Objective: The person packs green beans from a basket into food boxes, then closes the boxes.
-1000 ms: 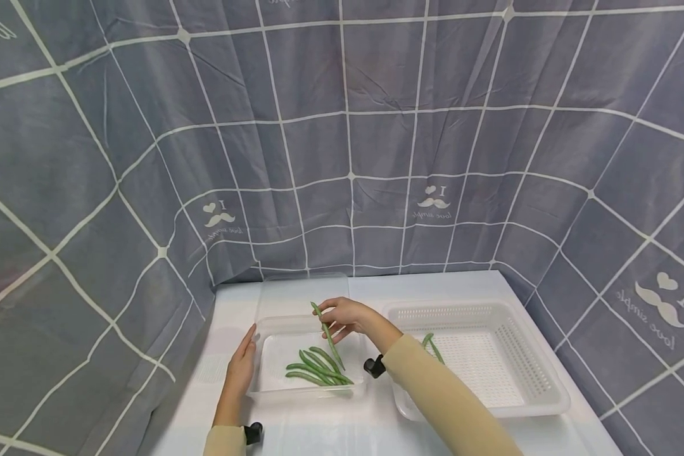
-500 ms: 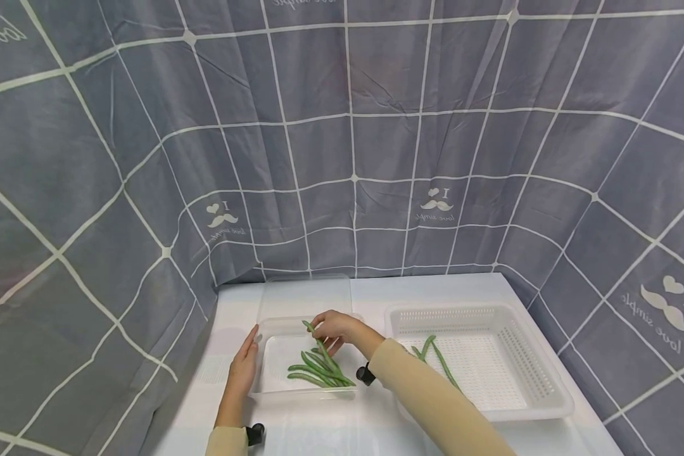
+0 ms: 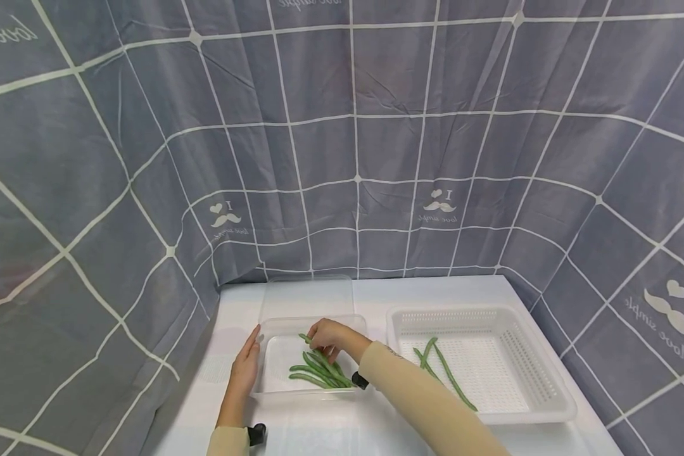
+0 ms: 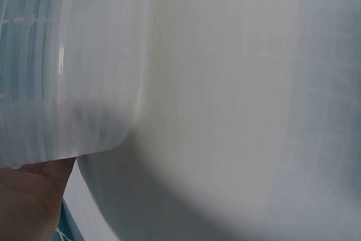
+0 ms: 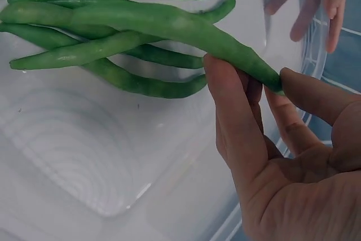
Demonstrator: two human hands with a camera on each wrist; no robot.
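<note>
In the right wrist view, my right hand (image 5: 293, 156) pinches one end of a green bean (image 5: 169, 23) between thumb and fingertips. The bean's far end lies over several other green beans (image 5: 62, 55) in a clear plastic container (image 5: 124, 210). From the head view, the right hand (image 3: 332, 337) is low inside this container, over its right half. My left hand (image 3: 245, 364) rests along the container's left wall with fingers extended. The left wrist view has only part of the left hand (image 4: 28, 207) under the container wall (image 4: 101, 71).
Right of the container stands a white perforated basket (image 3: 547, 411), with a few green beans (image 3: 455, 379) at its left side. A clear flat lid (image 3: 313, 294) lies behind the container. Grey gridded curtain (image 3: 387, 152) surrounds the table (image 3: 399, 288) at the back and sides.
My right hand has lowered into the container, bringing the bean down to the pile. The right sleeve shifted left, uncovering more of the beans in the basket. The left hand stayed at the container wall.
</note>
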